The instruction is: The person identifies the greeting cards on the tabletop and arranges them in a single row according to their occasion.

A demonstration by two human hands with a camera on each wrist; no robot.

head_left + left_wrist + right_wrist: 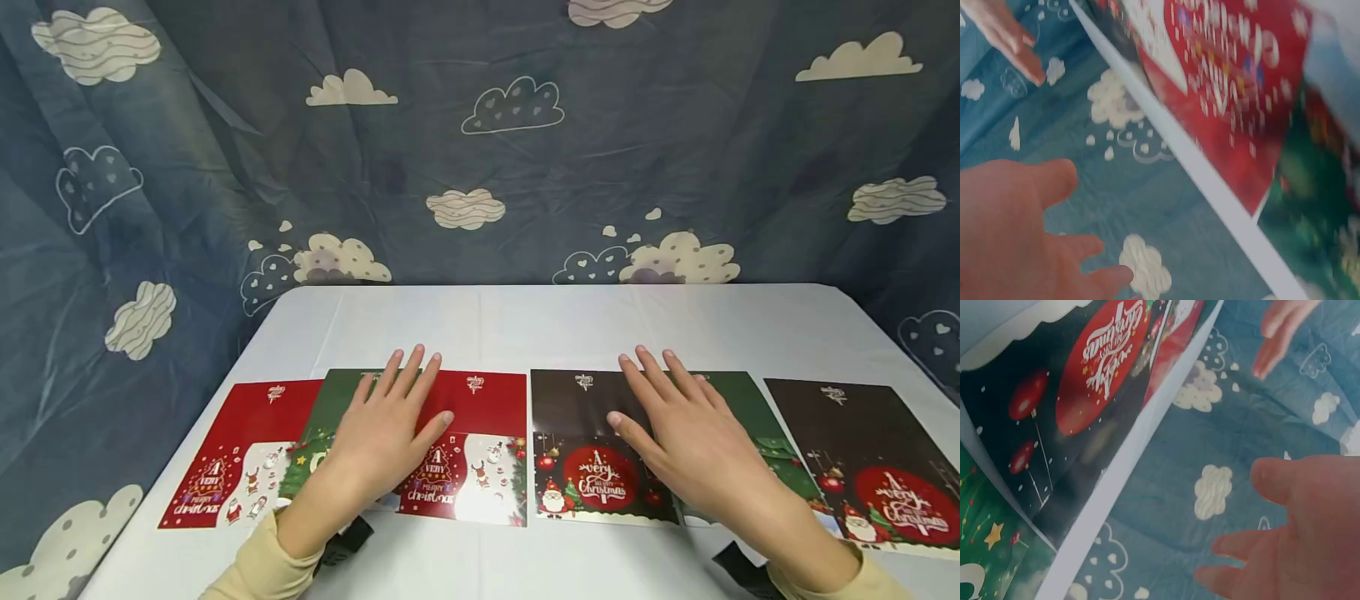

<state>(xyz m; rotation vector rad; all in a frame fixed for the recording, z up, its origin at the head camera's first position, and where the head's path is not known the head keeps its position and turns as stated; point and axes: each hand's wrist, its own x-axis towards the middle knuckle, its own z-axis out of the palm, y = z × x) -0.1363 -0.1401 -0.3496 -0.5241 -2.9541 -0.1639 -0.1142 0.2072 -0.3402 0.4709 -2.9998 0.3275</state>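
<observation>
My left hand (386, 442), fingers spread and extended, hovers palm down over a green Christmas card (330, 404) and the edge of a red card (480, 408) beside it. Nothing is in its grasp. My right hand (686, 442) also spreads its fingers, above a black card (573, 408) with a red round print and a second green card (731, 396). It too holds nothing. The wrist views show straight fingers of the left hand (1016, 231) and right hand (1310, 531) apart from the cards. Each hand and forearm hides part of a green card.
Another red card (262, 408) lies at the left end of the row, and another black card (832, 417) at the right end. All lie on a white-covered table (480, 325). A blue cloud-printed cloth (480, 167) hangs behind it.
</observation>
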